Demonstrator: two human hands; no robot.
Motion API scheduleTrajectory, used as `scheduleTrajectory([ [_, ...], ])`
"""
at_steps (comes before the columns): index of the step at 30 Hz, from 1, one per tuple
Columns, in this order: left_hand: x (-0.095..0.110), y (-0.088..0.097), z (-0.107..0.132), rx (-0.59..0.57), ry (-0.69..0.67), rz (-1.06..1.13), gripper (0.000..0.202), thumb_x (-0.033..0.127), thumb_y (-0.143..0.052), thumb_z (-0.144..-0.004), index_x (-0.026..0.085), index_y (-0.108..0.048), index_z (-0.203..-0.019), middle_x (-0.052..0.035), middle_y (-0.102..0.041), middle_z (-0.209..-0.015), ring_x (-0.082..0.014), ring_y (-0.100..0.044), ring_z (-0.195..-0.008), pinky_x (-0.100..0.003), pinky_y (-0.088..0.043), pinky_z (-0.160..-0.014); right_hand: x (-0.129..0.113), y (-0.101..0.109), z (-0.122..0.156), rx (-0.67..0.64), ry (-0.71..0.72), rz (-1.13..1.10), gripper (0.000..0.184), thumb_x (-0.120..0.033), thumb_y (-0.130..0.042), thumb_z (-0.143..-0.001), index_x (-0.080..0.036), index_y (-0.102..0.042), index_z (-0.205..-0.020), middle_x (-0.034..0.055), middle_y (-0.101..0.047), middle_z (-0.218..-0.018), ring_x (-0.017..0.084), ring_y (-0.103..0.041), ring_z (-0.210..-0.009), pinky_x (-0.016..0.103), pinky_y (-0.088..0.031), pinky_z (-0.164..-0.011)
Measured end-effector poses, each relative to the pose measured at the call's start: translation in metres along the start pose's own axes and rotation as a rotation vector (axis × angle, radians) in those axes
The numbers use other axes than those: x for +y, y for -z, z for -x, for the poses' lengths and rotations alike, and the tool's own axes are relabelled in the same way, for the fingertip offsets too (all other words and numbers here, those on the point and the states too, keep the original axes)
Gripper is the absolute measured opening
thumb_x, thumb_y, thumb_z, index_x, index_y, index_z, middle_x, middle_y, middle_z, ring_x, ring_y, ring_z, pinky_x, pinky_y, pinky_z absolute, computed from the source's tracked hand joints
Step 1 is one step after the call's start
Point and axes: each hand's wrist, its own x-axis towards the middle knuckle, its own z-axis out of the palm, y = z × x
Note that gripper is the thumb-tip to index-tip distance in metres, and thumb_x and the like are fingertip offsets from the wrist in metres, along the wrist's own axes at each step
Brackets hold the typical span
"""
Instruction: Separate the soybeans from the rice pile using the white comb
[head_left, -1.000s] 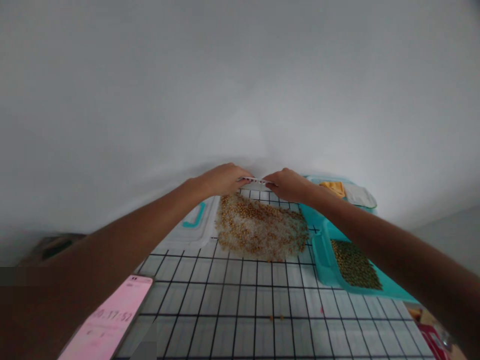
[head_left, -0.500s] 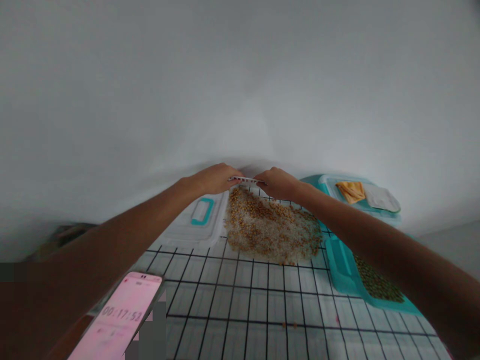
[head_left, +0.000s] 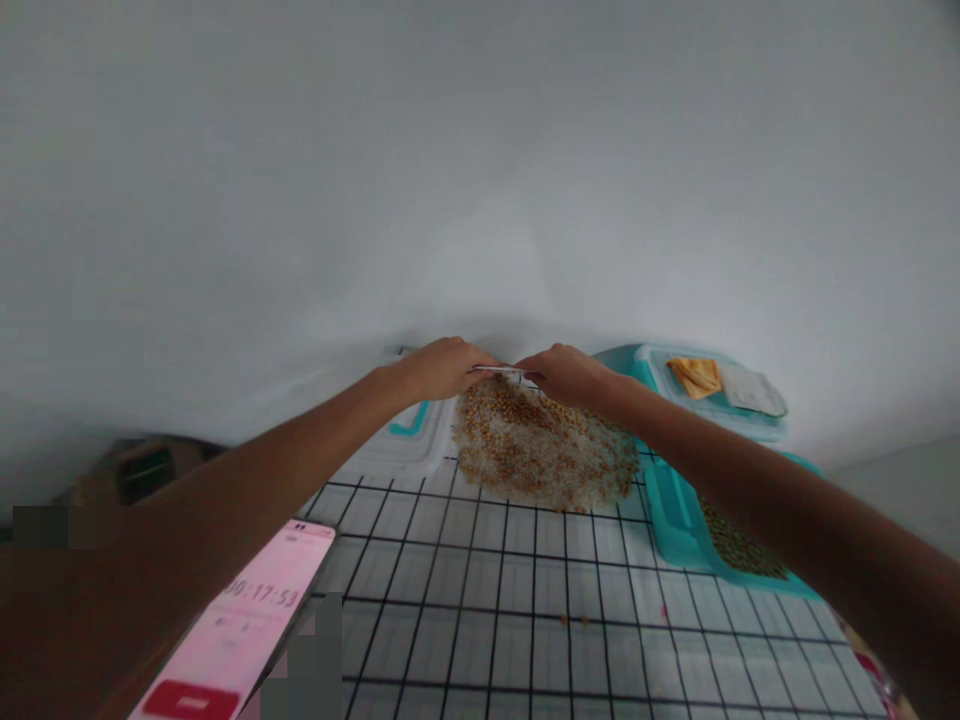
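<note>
Both my hands reach to the far side of the gridded surface, close to the wall. My left hand (head_left: 451, 368) and my right hand (head_left: 564, 374) pinch opposite ends of a thin, flat white piece (head_left: 498, 370), seen nearly edge-on, so its kind does not show. It is held at the far edge of a spread pile of yellow kernels mixed with white grains (head_left: 547, 445). My left forearm passes over a clear lid with a teal handle (head_left: 409, 420). My right forearm crosses above a teal container (head_left: 675, 515) with green beans (head_left: 739, 540) inside.
Black grid lines cross the white surface (head_left: 480, 625), where a few stray kernels lie. A phone showing a timer (head_left: 255, 610) sits front left. Back right, a lidded teal box (head_left: 652, 365) bears a yellow cloth (head_left: 695, 376) and a white cloth (head_left: 752, 389). The wall (head_left: 480, 180) rises behind.
Both hands have lowered slightly and tipped the white piece flatter to my view. The view has shifted a little, and the phone's timer has advanced by one second.
</note>
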Motion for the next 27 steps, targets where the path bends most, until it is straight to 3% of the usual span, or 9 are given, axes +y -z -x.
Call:
scheduleTrajectory([
  [5, 0.011, -0.002, 0.004, -0.001, -0.013, 0.001, 0.036, 0.036, -0.042, -0.099, 0.034, -0.068, -0.124, -0.0015, -0.077, -0.098, -0.0173, -0.068, -0.08, -0.028, -0.041, -0.07, -0.003, 0.0, 0.012, -0.003, -0.008, 0.006, 0.035, -0.02, -0.044, -0.096, -0.027, -0.072, -0.115, 0.0075, -0.077, -0.097, 0.017, -0.069, -0.081, 0.027, -0.039, -0.068],
  [14, 0.034, -0.001, 0.019, -0.013, -0.04, 0.074, 0.034, 0.033, -0.042, -0.099, 0.034, -0.069, -0.121, -0.0011, -0.077, -0.102, -0.0158, -0.069, -0.083, -0.026, -0.042, -0.07, -0.018, 0.002, 0.036, -0.019, -0.021, 0.03, 0.037, -0.02, -0.041, -0.097, -0.025, -0.071, -0.116, 0.01, -0.077, -0.094, 0.018, -0.068, -0.077, 0.029, -0.037, -0.065],
  [27, 0.052, -0.005, 0.038, -0.016, -0.059, 0.091, 0.032, 0.033, -0.045, -0.099, 0.034, -0.07, -0.117, -0.0019, -0.078, -0.103, -0.0183, -0.071, -0.089, -0.028, -0.047, -0.078, -0.04, 0.001, 0.06, -0.016, -0.045, 0.055, 0.039, -0.019, -0.047, -0.093, -0.032, -0.068, -0.123, 0.0088, -0.076, -0.089, 0.02, -0.068, -0.074, 0.029, -0.036, -0.062],
])
